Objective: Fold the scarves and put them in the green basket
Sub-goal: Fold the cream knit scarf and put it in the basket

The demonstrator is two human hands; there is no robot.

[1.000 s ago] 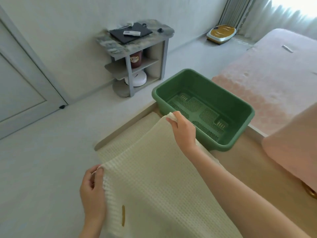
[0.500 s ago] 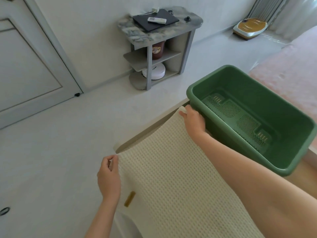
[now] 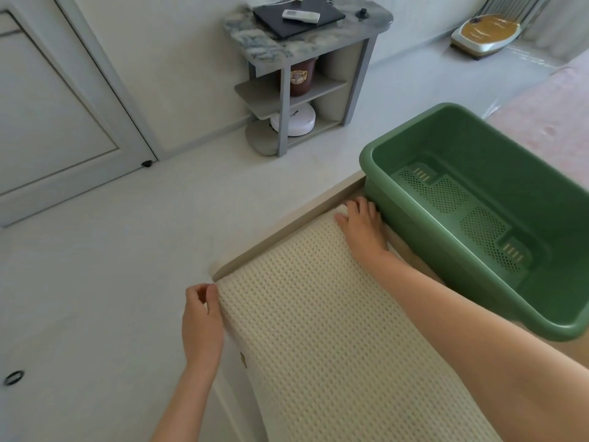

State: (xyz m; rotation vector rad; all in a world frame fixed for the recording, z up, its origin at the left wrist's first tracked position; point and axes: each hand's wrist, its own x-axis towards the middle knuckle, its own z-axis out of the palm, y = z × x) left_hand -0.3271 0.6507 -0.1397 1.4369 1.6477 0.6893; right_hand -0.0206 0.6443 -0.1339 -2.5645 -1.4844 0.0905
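A cream waffle-knit scarf [image 3: 318, 330] lies flat along the beige worktop [image 3: 280, 237], just beside the rectangular green plastic basket [image 3: 366, 161] with its perforated floor. The left hand [image 3: 202, 327] fingers pinch the near corner. The right hand [image 3: 363, 229] fingers lie slightly spread over the far corner; I cannot tell whether they pinch it.

a beige bench [image 3: 280, 239] is bordered by a raised rim along its far edge. a cream waffle-knit scarf [image 3: 318, 314] is laid lengthwise on it, the far end set just inside the rim. a green basket [image 3: 414, 240] is stood on the bench just beside the scarf, to its right.
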